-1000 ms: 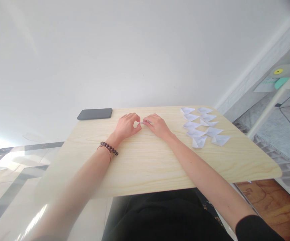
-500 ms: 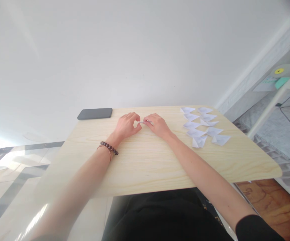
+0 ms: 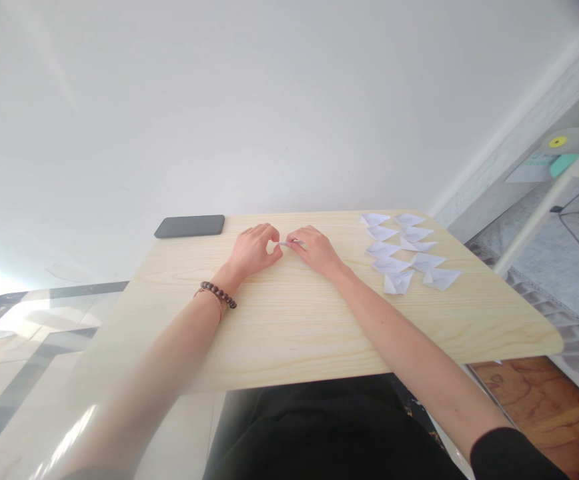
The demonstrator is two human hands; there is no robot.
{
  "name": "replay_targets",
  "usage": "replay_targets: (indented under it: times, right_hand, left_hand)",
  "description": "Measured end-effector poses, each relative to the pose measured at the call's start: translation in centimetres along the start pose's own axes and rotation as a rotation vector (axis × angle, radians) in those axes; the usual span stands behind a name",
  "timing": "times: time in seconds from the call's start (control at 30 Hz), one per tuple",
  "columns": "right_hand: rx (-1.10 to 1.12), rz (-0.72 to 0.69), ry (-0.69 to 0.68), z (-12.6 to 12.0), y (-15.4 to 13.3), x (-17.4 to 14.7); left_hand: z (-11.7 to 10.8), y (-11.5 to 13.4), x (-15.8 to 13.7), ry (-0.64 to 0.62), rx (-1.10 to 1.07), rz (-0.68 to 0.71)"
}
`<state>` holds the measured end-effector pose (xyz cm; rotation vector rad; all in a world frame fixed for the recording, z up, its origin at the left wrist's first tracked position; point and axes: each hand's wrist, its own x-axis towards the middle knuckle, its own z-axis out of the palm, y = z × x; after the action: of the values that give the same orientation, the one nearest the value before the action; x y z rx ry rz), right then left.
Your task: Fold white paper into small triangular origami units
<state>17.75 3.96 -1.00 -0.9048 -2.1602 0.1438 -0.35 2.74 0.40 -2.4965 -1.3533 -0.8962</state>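
Between my two hands is a small piece of folded white paper [image 3: 284,244], seen almost edge-on and mostly covered by fingers. My left hand [image 3: 254,249], with a dark beaded bracelet on its wrist, pinches the paper's left end between thumb and index finger. On the other end, my right hand [image 3: 315,249] is closed with thumb and fingers gripping the paper. Both hands are just above or resting on the wooden table [image 3: 289,320]; which of the two I cannot tell. To their right lie several folded white paper pieces [image 3: 382,249], in two rough columns.
A dark grey phone-like slab [image 3: 189,227] lies at the table's back left corner. Behind the table rises a white wall [image 3: 289,107]. Off to the right stands a white metal frame [image 3: 534,223] with a yellow-centred joint.
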Motion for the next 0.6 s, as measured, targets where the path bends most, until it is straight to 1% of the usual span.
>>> replay_targets:
  times: [0.4, 0.6]
  right_hand:
    - [-0.004, -0.011, -0.021, -0.11, 0.09, 0.05]
    - [-0.001, -0.001, -0.016, -0.11, 0.02, 0.06]
  left_hand:
    - [0.19, -0.1, 0.05, 0.02, -0.01, 0.023]
    - [-0.08, 0.11, 0.09, -0.007, -0.014, 0.003]
